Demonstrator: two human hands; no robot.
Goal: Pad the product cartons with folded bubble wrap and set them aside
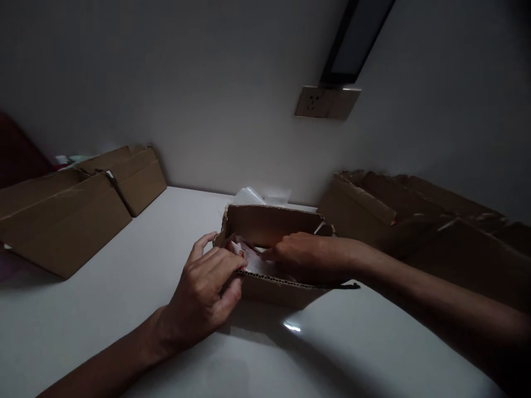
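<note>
L hand pinches near wall of open box, long axis left-right; R hand inside, grip unclear.

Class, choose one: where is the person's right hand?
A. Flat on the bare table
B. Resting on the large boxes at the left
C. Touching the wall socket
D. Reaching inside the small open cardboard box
D: the right hand reaches over the rim into the small open cardboard box, while the left hand grips the box's near corner.

Small open brown cardboard box, corrugated edges, on white table, pale packet lying inside
</note>
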